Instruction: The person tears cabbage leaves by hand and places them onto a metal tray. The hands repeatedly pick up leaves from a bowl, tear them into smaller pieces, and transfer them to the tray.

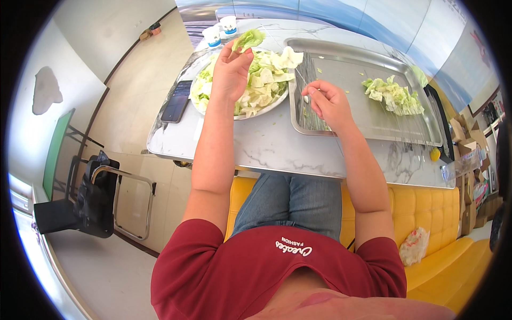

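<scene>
My left hand [233,74] is raised over a round bowl [257,117] and pinches a green cabbage leaf piece [249,39] between thumb and fingers. Torn cabbage pieces [266,82] fill the bowl. My right hand [329,105] grips a thin skewer [300,77] above the left side of a metal tray [344,66]. A pale leaf piece [291,58] is at the skewer's upper end. Beneath that hand, a bundle of bare skewers [307,74] lies along the tray's left side. Cabbage on several skewers [394,96] rests at the tray's right, their bare ends crossing the front rim.
A phone [177,102] lies left of the bowl. Two paper cups [220,31] stand behind it. At the table's right are a black tray [440,120], a small yellow object [435,154] and a clear plastic container [462,164]. A plastic bag [415,246] sits on the yellow bench [424,208].
</scene>
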`<state>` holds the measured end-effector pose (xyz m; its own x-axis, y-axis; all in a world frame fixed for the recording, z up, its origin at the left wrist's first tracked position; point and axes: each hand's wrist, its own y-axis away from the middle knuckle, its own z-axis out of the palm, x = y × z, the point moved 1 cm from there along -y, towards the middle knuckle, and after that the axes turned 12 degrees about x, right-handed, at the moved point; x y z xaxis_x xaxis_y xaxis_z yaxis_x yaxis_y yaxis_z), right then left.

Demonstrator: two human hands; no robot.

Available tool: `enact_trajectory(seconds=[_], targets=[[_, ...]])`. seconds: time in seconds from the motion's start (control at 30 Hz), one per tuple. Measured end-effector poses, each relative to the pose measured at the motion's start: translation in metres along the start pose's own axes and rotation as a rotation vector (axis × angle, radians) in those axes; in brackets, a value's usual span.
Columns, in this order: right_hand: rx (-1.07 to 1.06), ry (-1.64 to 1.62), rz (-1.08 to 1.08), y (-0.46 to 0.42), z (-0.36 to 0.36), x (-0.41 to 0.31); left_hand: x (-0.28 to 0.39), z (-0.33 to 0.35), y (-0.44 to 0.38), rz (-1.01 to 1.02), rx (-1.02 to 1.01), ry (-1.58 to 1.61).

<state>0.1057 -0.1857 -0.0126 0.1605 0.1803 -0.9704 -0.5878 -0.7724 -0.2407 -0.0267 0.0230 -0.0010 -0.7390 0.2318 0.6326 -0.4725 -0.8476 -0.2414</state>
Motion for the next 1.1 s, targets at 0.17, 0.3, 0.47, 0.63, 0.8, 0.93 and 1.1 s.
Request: enact_trajectory(seconds=[0.17,0.3,0.47,0.63,0.8,0.93,1.1], targets=[[-0.005,0.006,-0.003,0.0,-0.001,0.0,-0.003,-0.002,-0.003,0.025,0.057,-0.036],[-0.008,0.02,-0.022,0.0,-0.001,0.0,0.0,-0.003,-0.002,-0.009,0.114,-0.105],[0.032,-0.449,0.039,-0.018,0.014,0.008,-0.017,0.008,0.007,-0.152,-0.026,-0.17],[0.033,-0.622,0.269,-0.016,0.007,-0.01,-0.022,0.022,0.033,-0.26,-0.273,-0.309],[0.131,-0.421,0.24,-0.011,0.006,0.001,-0.024,0.039,0.045,-0.329,-0.393,-0.381],[0.225,-0.384,0.162,-0.01,0.006,-0.004,-0.031,0.038,0.048,-0.358,-0.226,-0.359],[0.221,-0.339,0.129,-0.012,0.009,-0.001,-0.036,0.036,0.044,-0.297,-0.175,-0.403]])
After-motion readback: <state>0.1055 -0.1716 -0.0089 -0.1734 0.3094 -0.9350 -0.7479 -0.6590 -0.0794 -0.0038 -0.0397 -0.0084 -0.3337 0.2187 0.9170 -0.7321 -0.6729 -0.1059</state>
